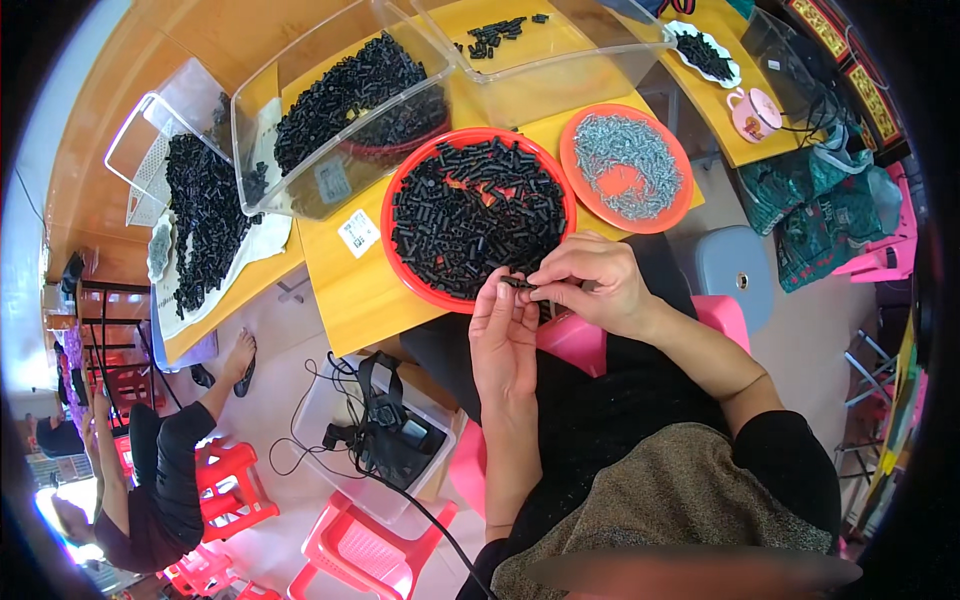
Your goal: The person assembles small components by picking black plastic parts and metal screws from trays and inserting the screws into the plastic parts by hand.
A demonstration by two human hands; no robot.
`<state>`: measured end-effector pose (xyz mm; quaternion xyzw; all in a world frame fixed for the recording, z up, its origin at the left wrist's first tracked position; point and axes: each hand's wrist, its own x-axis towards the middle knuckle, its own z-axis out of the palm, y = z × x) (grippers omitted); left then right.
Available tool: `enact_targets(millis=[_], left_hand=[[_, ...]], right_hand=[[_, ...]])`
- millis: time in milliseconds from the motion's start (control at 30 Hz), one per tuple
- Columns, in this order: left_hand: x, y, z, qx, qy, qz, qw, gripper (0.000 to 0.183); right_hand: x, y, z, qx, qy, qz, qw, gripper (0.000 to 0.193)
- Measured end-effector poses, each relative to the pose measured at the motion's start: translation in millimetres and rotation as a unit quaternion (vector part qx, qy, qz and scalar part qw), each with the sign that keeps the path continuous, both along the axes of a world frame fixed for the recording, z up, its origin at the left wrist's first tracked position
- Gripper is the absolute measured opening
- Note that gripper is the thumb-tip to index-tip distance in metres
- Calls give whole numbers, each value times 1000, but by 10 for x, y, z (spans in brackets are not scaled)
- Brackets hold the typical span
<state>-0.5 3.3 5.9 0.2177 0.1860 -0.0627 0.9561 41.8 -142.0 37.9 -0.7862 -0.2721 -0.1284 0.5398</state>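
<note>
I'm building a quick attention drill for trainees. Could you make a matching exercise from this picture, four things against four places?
Things:
1. Small dark piece
2. Silvery pieces
3. Pink mug
4. Grey-blue stool

Places:
A. On the orange plate
B. Just left of the green bags
C. In the grip of the left hand and right hand
D. Near the white dish

Pairs: 1-C, 2-A, 3-D, 4-B
</note>
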Motion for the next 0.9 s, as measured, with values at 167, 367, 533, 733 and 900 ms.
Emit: enact_targets(millis=[167,367,533,733,900], left_hand=[[-12,-36,55,58,-11,23,998,21],[-22,-54,88,104,-25,42,993,19],[-30,-57,100,107,-23,45,993,19],[-37,-61,169,229,-64,66,969,17],[-55,-107,200,371,-105,98,917,18]], right_hand=[[-19,-15,33,-54,-74,-21,996,18],[-108,72,12,10,3,-49,999,11],[-251,141,-24,82,152,-65,983,11],[-272,141,13,45,97,-82,991,11],[-291,137,-15,47,93,-89,991,12]])
